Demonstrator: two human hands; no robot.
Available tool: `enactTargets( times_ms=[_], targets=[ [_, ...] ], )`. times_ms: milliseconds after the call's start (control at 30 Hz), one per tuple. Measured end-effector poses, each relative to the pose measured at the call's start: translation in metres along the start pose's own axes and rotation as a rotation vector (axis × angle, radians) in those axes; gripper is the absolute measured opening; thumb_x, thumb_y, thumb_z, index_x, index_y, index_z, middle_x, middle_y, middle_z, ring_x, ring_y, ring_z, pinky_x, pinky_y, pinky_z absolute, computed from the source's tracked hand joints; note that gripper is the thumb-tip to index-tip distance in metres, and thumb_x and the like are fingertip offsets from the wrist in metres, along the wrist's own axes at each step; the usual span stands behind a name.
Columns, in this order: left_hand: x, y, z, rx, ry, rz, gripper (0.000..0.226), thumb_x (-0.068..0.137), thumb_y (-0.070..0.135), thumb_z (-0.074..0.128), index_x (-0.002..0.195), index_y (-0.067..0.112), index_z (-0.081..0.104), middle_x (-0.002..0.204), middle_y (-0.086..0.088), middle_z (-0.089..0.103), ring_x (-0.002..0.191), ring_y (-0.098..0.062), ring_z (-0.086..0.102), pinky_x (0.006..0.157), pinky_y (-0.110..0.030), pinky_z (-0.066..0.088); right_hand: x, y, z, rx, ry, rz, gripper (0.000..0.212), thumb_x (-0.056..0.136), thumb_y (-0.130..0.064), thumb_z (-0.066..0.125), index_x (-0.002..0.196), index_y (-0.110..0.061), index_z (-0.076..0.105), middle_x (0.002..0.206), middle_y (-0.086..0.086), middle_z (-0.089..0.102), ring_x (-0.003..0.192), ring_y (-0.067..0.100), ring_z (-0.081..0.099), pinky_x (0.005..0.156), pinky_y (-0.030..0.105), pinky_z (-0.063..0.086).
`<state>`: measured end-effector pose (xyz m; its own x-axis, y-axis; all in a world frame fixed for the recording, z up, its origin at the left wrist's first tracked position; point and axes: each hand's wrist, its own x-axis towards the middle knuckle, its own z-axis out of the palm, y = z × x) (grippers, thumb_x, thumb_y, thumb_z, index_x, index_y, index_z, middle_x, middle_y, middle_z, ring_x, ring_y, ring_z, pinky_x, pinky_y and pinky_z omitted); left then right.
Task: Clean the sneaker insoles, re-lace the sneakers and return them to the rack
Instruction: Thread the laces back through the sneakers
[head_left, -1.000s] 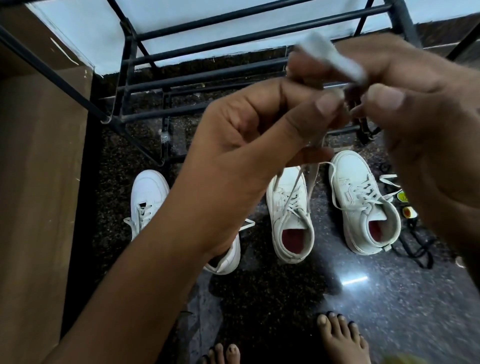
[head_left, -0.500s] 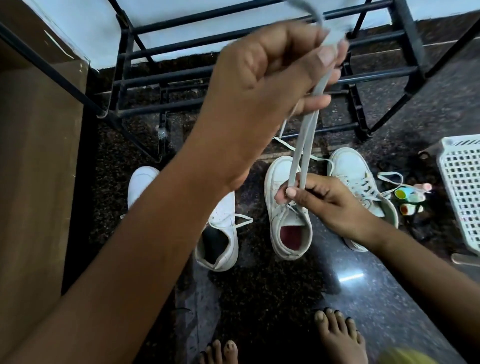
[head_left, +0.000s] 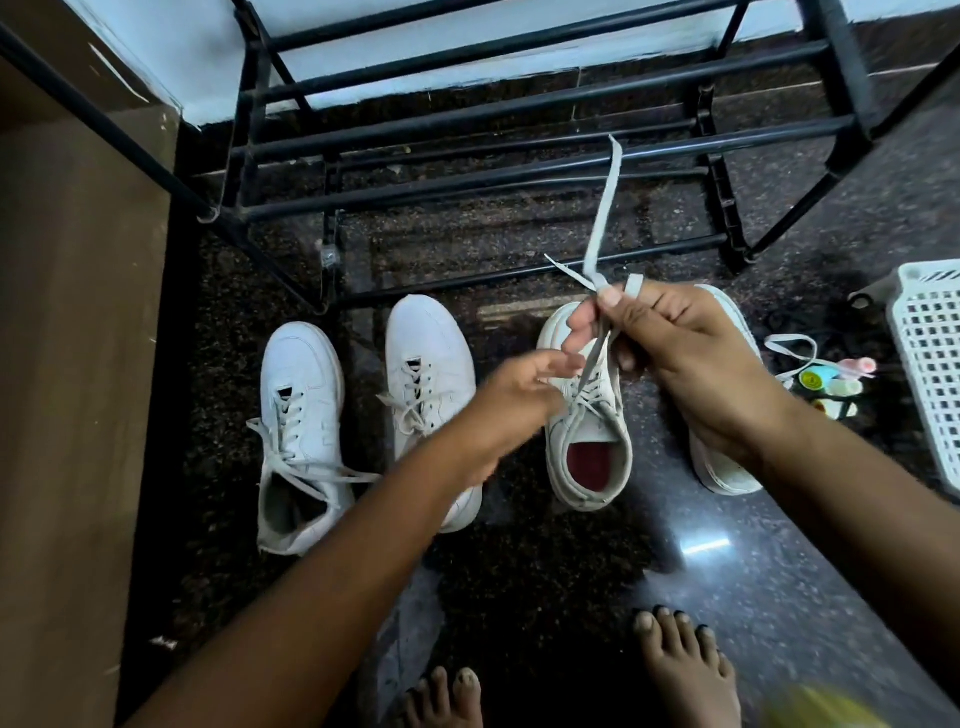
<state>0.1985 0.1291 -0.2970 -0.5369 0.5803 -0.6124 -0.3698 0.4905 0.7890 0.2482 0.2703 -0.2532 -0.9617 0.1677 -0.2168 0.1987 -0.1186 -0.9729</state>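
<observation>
Fingers of the right hand (head_left: 691, 358) are pinched on the grey lace (head_left: 602, 208) just above the third sneaker (head_left: 584, 415); thumb and forefinger grip the strands where they cross. One flat end stands up and leans slightly right, in front of the rack bars; a shorter end juts left. Below the pinch the lace runs down, taut, into the eyelets. Left hand (head_left: 524, 384): fingers loosely spread beside the lace, tips blurred; contact with the lace cannot be told.

Third sneaker: on the dark stone floor (head_left: 753, 597), upright on its sole, long axis near-far, toe far toward the rack, heel near. Red insole visible in the opening. Its partner (head_left: 727, 467) lies just to the right, mostly hidden under the right hand and wrist, same orientation.

Second pair to the left, well apart from the first pair: leftmost sneaker (head_left: 298, 431) and the sneaker beside it (head_left: 431, 379), both toe far, heel near, laces loose and trailing. No brand marks or writing legible on any shoe.

Black metal rack (head_left: 493, 135) at far side, shelves bare. White plastic basket (head_left: 930, 358) at right edge; small coloured bottles (head_left: 831, 384) and a stray lace (head_left: 789, 348) lie between it and the shoes; labels unreadable. Brown panel (head_left: 67, 364) at left. Bare feet (head_left: 680, 670) near.
</observation>
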Motion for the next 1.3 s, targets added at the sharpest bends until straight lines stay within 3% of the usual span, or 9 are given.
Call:
enactTargets(
  times_ms=[133,267,433,567,700,933,1067,1167,1300],
  targets=[
    [0.008,-0.009,0.019,0.183,0.096,0.227,0.028,0.086,0.013,0.067,0.110,0.027,0.063,0.101,0.008,0.054,0.084,-0.006,0.054,0.077,-0.015,0.043,0.005,-0.008,-0.001,-0.008,-0.035,0.064,0.028,0.099,-0.016,0.043,0.085,-0.005,0.066,0.072,0.002,0.071,0.052,0.005,0.057,0.047,0.010,0.039],
    [0.012,-0.002,0.031,0.118,0.254,0.348,0.008,0.079,0.023,0.071,0.079,0.021,0.064,0.074,0.009,0.058,0.065,-0.003,0.051,0.062,-0.019,0.040,0.008,-0.009,-0.001,-0.003,-0.066,0.083,0.028,0.098,-0.013,0.045,0.087,0.001,0.066,0.071,0.004,0.070,0.047,0.000,0.054,0.045,0.009,0.038],
    [0.011,0.002,0.030,0.165,0.290,0.333,0.040,0.089,0.013,0.060,0.054,0.031,0.051,0.055,-0.002,0.059,0.051,-0.007,0.054,0.056,-0.024,0.041,0.007,-0.005,-0.002,-0.142,-0.086,0.055,0.030,0.098,-0.019,0.048,0.090,0.001,0.069,0.062,0.016,0.059,0.047,0.009,0.044,0.045,0.016,0.035],
    [0.009,-0.001,0.025,0.058,0.211,0.292,0.041,0.089,0.041,0.054,0.066,0.009,0.067,0.055,-0.002,0.059,0.054,-0.023,0.055,0.064,-0.035,0.049,0.008,0.014,-0.013,-0.148,0.035,0.240,0.037,0.099,-0.031,0.040,0.088,-0.008,0.067,0.049,-0.007,0.055,0.044,0.008,0.042,0.046,0.019,0.033],
    [0.008,0.004,0.019,0.003,0.165,0.260,0.035,0.098,0.029,0.047,0.081,0.009,0.071,0.054,0.003,0.053,0.057,-0.013,0.052,0.061,-0.023,0.042,-0.006,0.046,-0.023,-0.162,0.018,0.339,0.036,0.100,-0.022,0.036,0.081,-0.013,0.065,0.056,-0.010,0.062,0.049,0.009,0.047,0.046,0.020,0.035],
    [0.007,0.013,0.007,0.042,0.282,0.157,0.044,0.100,0.033,0.040,0.084,0.002,0.066,0.058,0.001,0.059,0.051,-0.009,0.052,0.062,-0.026,0.044,-0.019,0.083,-0.020,-0.001,0.074,0.099,0.016,0.090,-0.021,0.060,0.079,-0.013,0.070,0.067,0.016,0.053,0.060,0.020,0.045,0.056,0.021,0.040],
    [0.002,0.022,-0.002,0.232,0.372,0.252,0.042,0.101,0.036,0.037,0.080,0.016,0.067,0.062,0.003,0.063,0.055,-0.012,0.055,0.069,-0.033,0.051,-0.013,0.090,-0.010,-0.143,0.206,0.022,0.016,0.090,-0.022,0.059,0.079,-0.017,0.070,0.058,0.005,0.050,0.055,0.020,0.040,0.053,0.032,0.033],
    [-0.001,0.031,0.002,0.356,0.382,0.349,0.046,0.100,0.036,0.038,0.073,0.014,0.068,0.066,0.003,0.063,0.062,-0.014,0.059,0.069,-0.033,0.051,-0.008,0.088,-0.003,-0.324,0.188,-0.051,0.015,0.086,-0.023,0.054,0.078,-0.026,0.066,0.057,-0.011,0.050,0.053,0.003,0.042,0.054,0.024,0.036],
    [-0.001,0.043,0.010,0.255,0.204,0.345,0.047,0.102,0.032,0.036,0.082,0.011,0.073,0.077,0.009,0.059,0.078,-0.006,0.057,0.070,-0.020,0.046,-0.009,0.084,0.006,-0.527,0.104,-0.195,0.025,0.082,-0.025,0.055,0.070,-0.005,0.062,0.057,-0.001,0.049,0.051,0.009,0.043,0.051,0.024,0.034]
  ],
)
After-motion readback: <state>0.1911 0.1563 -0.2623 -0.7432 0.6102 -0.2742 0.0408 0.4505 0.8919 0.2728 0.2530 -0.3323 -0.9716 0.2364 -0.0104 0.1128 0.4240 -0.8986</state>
